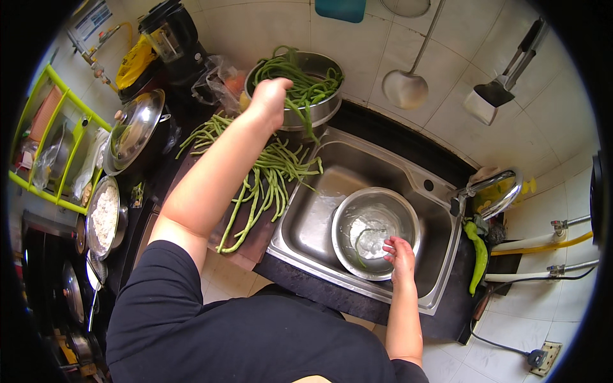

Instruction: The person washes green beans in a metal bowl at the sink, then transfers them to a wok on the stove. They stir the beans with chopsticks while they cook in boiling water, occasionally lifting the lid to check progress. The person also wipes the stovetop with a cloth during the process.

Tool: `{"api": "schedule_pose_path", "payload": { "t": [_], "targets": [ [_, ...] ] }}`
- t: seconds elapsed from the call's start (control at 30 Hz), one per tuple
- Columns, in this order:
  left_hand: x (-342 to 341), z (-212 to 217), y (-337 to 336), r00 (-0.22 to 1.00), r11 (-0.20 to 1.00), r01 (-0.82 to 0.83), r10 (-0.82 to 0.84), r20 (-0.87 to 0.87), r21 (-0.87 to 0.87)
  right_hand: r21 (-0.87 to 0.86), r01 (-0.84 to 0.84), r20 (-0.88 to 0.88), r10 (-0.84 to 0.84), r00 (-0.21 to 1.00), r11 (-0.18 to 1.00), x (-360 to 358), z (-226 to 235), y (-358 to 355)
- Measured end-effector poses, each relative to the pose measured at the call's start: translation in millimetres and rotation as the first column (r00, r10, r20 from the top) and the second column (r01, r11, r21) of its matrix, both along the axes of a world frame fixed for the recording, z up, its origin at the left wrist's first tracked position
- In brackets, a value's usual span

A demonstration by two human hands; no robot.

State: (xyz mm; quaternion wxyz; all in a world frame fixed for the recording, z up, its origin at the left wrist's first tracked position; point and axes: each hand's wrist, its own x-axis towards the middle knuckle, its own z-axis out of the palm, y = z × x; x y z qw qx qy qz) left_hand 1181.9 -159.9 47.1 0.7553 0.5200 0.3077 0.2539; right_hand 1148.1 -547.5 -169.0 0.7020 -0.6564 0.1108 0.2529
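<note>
Up at the steel pot [329, 113], my left hand [271, 101] is closed on dark green long beans [290, 67], part of them lying in the pot and some hanging over its rim. Its fingertips are partly hidden. My right hand [400, 256] hovers by the near right rim of a steel bowl [340, 246], open, fingers a little apart and nothing in them. The bowl stands in the sink and holds water with a single green bean [359, 246]. Paler long beans [271, 175] lie spread on a brown board [241, 255] beneath my left forearm.
The steel sink [306, 210] has a tap [495, 191] at its right, near a long green pepper [476, 255]. A ladle [405, 88] and a spatula [495, 92] hang on the wall. At left are a lidded pan [135, 131], a bowl of white food [103, 220] and a green rack [64, 105].
</note>
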Motion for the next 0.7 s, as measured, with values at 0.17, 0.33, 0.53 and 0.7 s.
{"api": "schedule_pose_path", "payload": {
  "t": [0.17,0.33,0.53,0.7],
  "targets": [
    [-20,-29,12,0.871,0.255,0.487,-0.076,-0.485,0.835,-0.214,-0.161,-0.013,0.162,0.987,0.963,11,-42,1],
    [-30,-20,11,0.835,-0.215,0.550,0.131,-0.534,0.807,-0.546,-0.311,0.173,0.468,0.866,0.778,21,-96,0],
    [-2,1,52,0.886,0.165,0.407,0.169,-0.433,0.898,-0.592,-0.391,0.177,0.587,0.790,0.705,16,-85,14],
    [15,7,102,0.752,0.277,0.545,0.257,-0.608,0.791,-0.575,-0.410,0.146,0.581,0.800,0.708,9,-96,16]
  ]
}}
